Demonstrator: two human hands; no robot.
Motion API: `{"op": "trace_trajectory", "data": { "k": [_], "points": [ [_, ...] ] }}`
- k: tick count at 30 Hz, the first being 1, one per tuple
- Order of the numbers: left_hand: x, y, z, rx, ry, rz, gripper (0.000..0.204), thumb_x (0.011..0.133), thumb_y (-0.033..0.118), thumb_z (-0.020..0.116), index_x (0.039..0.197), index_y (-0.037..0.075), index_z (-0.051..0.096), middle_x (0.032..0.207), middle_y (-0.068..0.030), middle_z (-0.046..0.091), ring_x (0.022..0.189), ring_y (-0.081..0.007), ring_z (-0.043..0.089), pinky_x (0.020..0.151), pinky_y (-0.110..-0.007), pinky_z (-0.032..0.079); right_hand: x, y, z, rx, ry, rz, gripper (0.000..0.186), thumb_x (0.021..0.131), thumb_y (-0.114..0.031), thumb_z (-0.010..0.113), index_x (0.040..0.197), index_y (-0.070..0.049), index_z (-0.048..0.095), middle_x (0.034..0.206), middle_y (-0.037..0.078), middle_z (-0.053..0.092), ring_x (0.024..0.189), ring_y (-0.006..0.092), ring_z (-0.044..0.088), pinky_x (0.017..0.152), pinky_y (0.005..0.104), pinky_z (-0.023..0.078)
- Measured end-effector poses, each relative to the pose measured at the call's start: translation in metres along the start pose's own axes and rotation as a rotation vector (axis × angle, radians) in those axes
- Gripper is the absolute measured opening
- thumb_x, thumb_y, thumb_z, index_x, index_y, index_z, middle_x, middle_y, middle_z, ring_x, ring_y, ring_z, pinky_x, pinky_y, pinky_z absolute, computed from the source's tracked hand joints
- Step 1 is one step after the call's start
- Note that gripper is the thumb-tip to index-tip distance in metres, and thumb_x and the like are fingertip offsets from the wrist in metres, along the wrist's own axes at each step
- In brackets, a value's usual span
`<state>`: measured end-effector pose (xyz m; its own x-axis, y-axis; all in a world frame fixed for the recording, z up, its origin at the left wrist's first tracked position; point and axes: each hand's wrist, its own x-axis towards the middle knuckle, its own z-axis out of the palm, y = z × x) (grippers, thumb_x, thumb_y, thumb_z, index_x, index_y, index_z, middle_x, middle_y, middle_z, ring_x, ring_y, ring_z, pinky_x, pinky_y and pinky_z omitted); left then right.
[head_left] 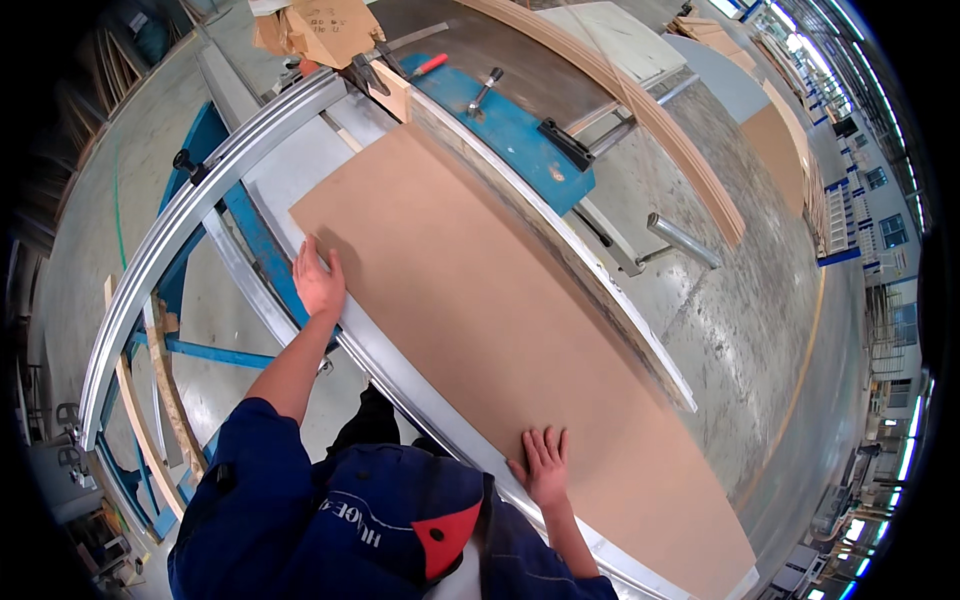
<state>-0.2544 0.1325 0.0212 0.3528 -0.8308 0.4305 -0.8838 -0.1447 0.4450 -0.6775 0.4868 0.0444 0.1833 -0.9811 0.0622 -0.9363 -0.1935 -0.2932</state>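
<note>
Concrete (pixel 725 335) surrounded the board (pixel 480 310) — left hand (pixel 320 285), right hand (pixel 546 477) spread open at its edge; uneven pushing could skew it.

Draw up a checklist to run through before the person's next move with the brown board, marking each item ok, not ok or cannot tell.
1. Left hand at the brown board: ok, at its near edge toward the left end.
2. Right hand on the board: ok, open over the near edge, farther right.
3. Board's left end touching the silver rail: not ok, a gap shows.
4. Far edge tight against the white-edged strip: cannot tell, contact is unclear from this angle.
5. Red handle off the board: ok, it lies beyond the strip.
</note>
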Motion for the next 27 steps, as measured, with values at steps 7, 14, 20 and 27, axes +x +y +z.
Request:
{"op": "trace_trajectory", "data": {
  "k": [7,14,20,27],
  "points": [
    [-0.002,-0.010,0.003,-0.025,-0.043,-0.023,0.054,0.104,0.028,0.060,0.150,0.001,0.052,0.150,-0.0201,0.058,0.146,-0.0339,0.048,0.126,-0.049,0.030,0.008,-0.013,0.005,0.040,-0.001,0.023,0.061,0.088,-0.036,0.081,0.137,-0.003,0.065,0.138,0.014,0.065,0.138,0.0403,0.053,0.122,0.0662,0.031],
    [-0.001,-0.007,-0.002,-0.041,-0.068,-0.040,0.053,0.104,0.026,0.059,0.151,0.002,0.052,0.152,-0.0172,0.058,0.148,-0.0316,0.047,0.126,-0.049,0.029,0.028,-0.028,0.012,0.095,0.013,-0.006,0.054,0.093,-0.031,0.077,0.138,-0.003,0.064,0.136,0.017,0.067,0.134,0.0400,0.057,0.123,0.0618,0.031],
    [0.000,-0.005,-0.004,-0.066,-0.044,-0.006,0.049,0.105,0.024,0.057,0.150,0.003,0.053,0.152,-0.0150,0.058,0.149,-0.0315,0.046,0.127,-0.050,0.028,0.025,-0.024,0.013,0.134,-0.029,-0.001,0.058,0.094,-0.032,0.075,0.142,-0.002,0.061,0.140,0.018,0.064,0.137,0.0417,0.055,0.124,0.0615,0.029],
    [0.009,-0.012,0.000,-0.037,-0.092,-0.021,0.049,0.106,0.025,0.057,0.149,0.003,0.054,0.153,-0.0161,0.057,0.149,-0.0319,0.046,0.126,-0.050,0.028,-0.037,0.011,-0.002,0.070,0.008,0.077,0.071,0.091,-0.038,0.075,0.144,0.004,0.056,0.142,0.025,0.060,0.140,0.0490,0.048,0.124,0.0624,0.027]
  ]
}}
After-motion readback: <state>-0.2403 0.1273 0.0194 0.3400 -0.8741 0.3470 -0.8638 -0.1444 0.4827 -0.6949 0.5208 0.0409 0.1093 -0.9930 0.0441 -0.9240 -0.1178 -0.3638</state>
